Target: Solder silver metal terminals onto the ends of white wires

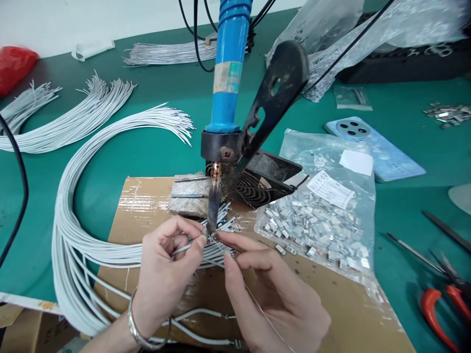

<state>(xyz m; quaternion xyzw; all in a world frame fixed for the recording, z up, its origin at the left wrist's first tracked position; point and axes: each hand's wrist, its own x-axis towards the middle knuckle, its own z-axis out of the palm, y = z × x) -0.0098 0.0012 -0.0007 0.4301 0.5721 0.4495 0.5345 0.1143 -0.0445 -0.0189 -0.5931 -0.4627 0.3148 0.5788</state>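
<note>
A blue-handled soldering iron (pixel 226 105) hangs tip-down in a black stand arm (pixel 274 93). Just left of its tip, my left hand (pixel 167 262) pinches a white cable, its end held up against the hot tip. Whatever small part sits at that end is too small to make out. From the other side my right hand (pixel 270 284) holds a thin strand of solder wire (pixel 263 312) between thumb and fingers, its end near the tip. Beneath both hands, a bundle of white cables (pixel 68 215) curves in from the left over a cardboard sheet (pixel 342 304).
Right of the iron lies a clear bag of small metal parts (pixel 327 220), beside a blue phone (pixel 386 152). Red-handled scissors (pixel 434 304) and a screwdriver (pixel 415 252) are far right. Behind the tip stand a black fan (pixel 253 189) and a cleaning pad (pixel 189 206). More cables (pixel 91 103) lie back left.
</note>
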